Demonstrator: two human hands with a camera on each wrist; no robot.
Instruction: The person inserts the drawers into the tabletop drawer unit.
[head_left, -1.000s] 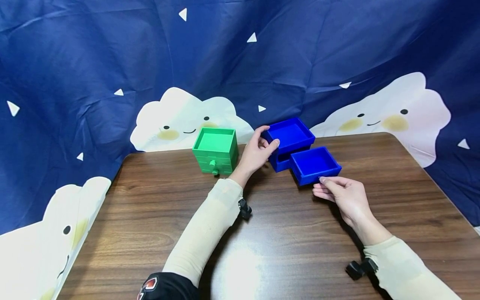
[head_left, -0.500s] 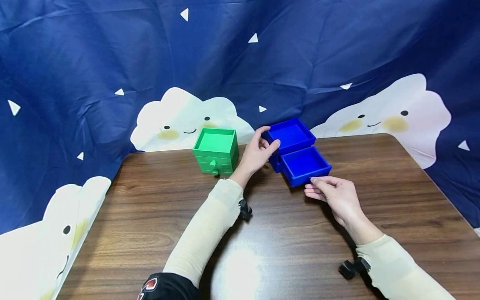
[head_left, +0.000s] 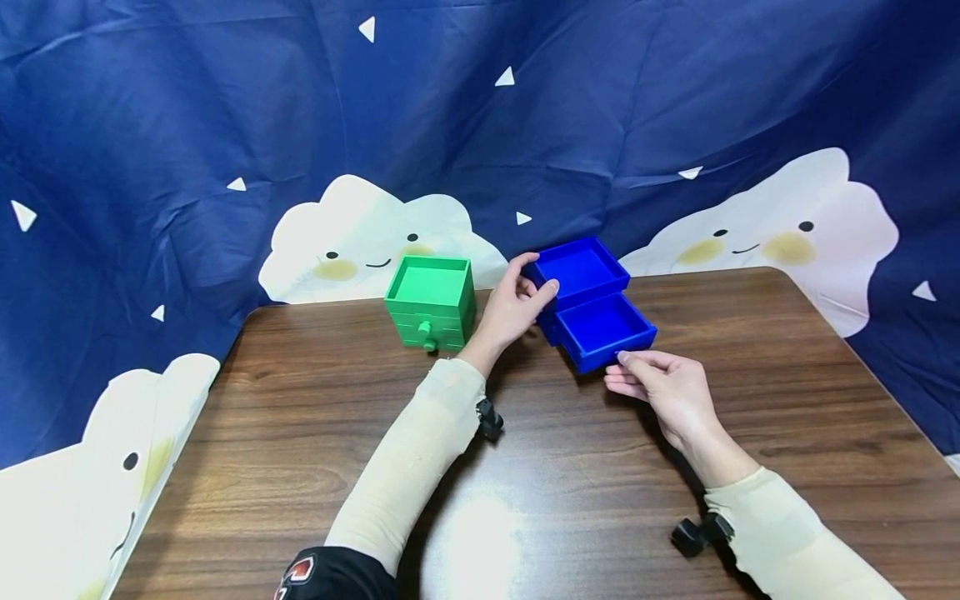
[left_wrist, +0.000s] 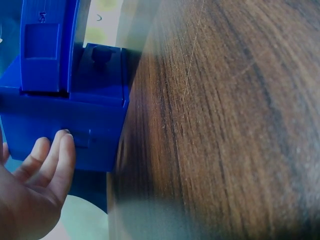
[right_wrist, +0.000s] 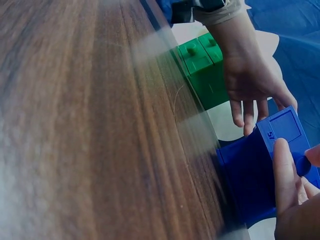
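A small blue drawer cabinet with a shallow tray top stands near the table's back edge. Its upper drawer sticks out most of its length, with nothing visible inside. My left hand holds the cabinet at its left side, thumb over the top rim and fingers along the wall. At the drawer's front, my right hand pinches the round knob between thumb and fingers. In the left wrist view, the lower drawer's knob shows beneath the pulled-out drawer, and that lower drawer sits flush.
A matching green drawer cabinet stands left of the blue one, both drawers closed. The brown wooden table ends just behind the cabinets. Beyond it hangs a dark blue curtain with white clouds.
My right hand has moved left and inward with the blue drawer, which went from offset at the cabinet's front right to lined up with its opening. The left hand has stayed put.
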